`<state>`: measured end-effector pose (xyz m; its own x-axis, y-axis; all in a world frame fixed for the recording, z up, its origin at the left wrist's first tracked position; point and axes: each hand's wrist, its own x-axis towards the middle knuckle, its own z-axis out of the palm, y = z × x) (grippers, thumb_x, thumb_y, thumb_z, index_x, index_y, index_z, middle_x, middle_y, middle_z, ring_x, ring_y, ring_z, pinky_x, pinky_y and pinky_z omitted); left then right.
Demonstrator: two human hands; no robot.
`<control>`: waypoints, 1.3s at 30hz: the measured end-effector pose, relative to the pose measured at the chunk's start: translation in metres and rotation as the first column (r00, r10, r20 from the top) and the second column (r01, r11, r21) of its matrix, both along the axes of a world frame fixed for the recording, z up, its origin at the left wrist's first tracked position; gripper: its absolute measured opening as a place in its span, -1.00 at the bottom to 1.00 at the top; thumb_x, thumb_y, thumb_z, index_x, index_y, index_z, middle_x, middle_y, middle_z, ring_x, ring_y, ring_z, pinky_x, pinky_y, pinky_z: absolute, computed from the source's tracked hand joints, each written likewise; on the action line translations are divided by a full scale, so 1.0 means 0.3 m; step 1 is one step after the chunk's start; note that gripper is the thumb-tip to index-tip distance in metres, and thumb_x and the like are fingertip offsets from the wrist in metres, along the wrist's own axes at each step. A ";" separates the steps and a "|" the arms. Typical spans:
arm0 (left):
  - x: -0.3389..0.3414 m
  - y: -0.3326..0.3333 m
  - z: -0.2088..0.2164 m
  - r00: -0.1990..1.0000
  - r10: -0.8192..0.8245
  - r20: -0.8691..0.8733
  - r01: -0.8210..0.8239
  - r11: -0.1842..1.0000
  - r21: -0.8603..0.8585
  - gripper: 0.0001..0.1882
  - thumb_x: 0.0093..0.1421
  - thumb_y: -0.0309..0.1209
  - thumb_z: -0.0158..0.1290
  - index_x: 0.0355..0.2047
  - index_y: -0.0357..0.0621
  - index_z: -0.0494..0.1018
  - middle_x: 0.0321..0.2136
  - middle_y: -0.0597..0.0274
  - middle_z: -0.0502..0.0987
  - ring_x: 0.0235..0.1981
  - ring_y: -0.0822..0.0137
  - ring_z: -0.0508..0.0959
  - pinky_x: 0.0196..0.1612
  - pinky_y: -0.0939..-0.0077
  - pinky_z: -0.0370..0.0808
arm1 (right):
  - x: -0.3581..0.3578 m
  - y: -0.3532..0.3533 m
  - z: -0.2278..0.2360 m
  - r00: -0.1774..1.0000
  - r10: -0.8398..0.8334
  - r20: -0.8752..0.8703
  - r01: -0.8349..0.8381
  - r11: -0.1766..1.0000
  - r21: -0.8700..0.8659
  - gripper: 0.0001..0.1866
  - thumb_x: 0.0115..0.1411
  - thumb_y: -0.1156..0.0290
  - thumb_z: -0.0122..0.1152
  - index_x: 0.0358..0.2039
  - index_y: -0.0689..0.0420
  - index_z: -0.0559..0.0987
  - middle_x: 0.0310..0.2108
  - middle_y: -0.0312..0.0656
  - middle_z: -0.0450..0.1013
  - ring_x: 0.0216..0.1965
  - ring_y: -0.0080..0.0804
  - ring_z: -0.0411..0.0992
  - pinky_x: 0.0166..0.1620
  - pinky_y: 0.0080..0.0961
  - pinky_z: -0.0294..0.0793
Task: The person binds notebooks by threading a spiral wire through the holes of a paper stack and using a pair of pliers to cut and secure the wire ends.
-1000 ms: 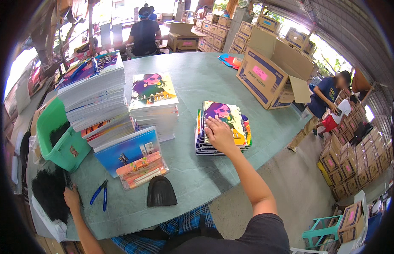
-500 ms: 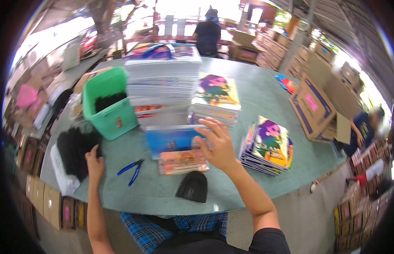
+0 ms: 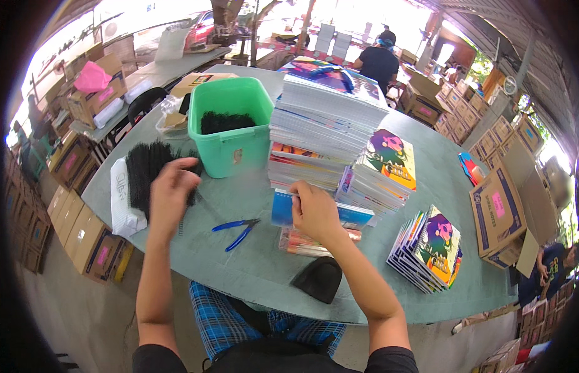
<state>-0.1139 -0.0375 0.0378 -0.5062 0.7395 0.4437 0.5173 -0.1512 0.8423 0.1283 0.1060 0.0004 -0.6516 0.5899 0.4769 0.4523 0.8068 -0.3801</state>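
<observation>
My left hand (image 3: 172, 189) is raised beside a heap of black binding coils (image 3: 149, 174) lying on a white wrapper. Its fingers are pinched and slightly blurred, with a thin dark coil (image 3: 180, 222) hanging below them. My right hand (image 3: 315, 210) grips the top edge of a blue notebook (image 3: 358, 215), which stands tilted in front of the tall book stack (image 3: 330, 109). Just in front of it lies a small pile with orange-pink covers (image 3: 308, 244). Blue-handled pliers (image 3: 235, 233) rest spread between my hands. Nearer me is a black rounded pad (image 3: 319, 281).
A green bin (image 3: 232, 146) with more black coils stands at the back left. Notebooks with colourful covers form a stack (image 3: 389, 165) and a lower pile (image 3: 429, 248) to the right. An open carton (image 3: 498, 214) sits at the right edge. Other people are farther off.
My left hand has lifted from the coil heap and moved right, a thin coil now with it. My right hand has closed on the blue notebook's top edge. The view has turned left.
</observation>
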 end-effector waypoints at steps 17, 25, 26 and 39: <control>0.274 0.125 -0.151 0.959 -0.272 -0.084 0.262 0.959 -0.109 -0.80 0.13 -0.41 0.07 -0.27 -0.28 0.46 -0.55 0.07 0.51 -0.56 0.33 0.50 -0.43 0.49 0.43 | -0.060 -0.044 -0.003 0.986 -0.147 0.074 0.140 0.986 0.091 -0.74 -0.05 0.14 0.23 -0.51 0.08 0.53 -0.53 -0.22 0.48 -0.42 -0.24 0.46 -0.34 -0.30 0.34; 0.319 0.160 -0.181 0.940 -0.064 -0.335 0.058 0.998 -0.028 -0.83 0.08 -0.40 0.10 -0.43 -0.28 0.44 -0.53 0.04 0.51 -0.57 0.14 0.50 -0.49 0.34 0.40 | -0.031 -0.043 0.002 0.992 -0.030 -0.121 0.027 0.999 -0.026 -0.81 -0.03 0.32 0.25 -0.34 0.00 0.59 -0.44 -0.25 0.51 -0.44 -0.21 0.46 -0.37 -0.39 0.39; 0.306 0.168 -0.186 0.931 -0.061 -0.359 0.039 0.997 -0.068 -0.84 0.08 -0.40 0.10 -0.45 -0.27 0.43 -0.53 0.03 0.50 -0.55 0.13 0.50 -0.49 0.32 0.40 | -0.032 -0.045 0.003 0.994 -0.038 -0.105 0.036 0.999 -0.021 -0.80 -0.03 0.33 0.25 -0.33 0.00 0.59 -0.44 -0.25 0.51 -0.43 -0.21 0.46 -0.36 -0.39 0.39; 0.194 0.147 -0.072 0.865 -0.348 -0.361 0.293 0.935 -0.199 -0.74 0.04 -0.45 0.08 -0.22 -0.21 0.44 -0.34 -0.03 0.47 -0.43 0.27 0.51 -0.38 0.44 0.42 | -0.044 -0.039 0.043 0.983 0.018 0.184 -0.001 0.996 -0.090 -0.78 0.14 0.24 0.06 -0.31 0.11 0.52 -0.35 -0.11 0.47 -0.33 -0.10 0.46 -0.29 -0.25 0.39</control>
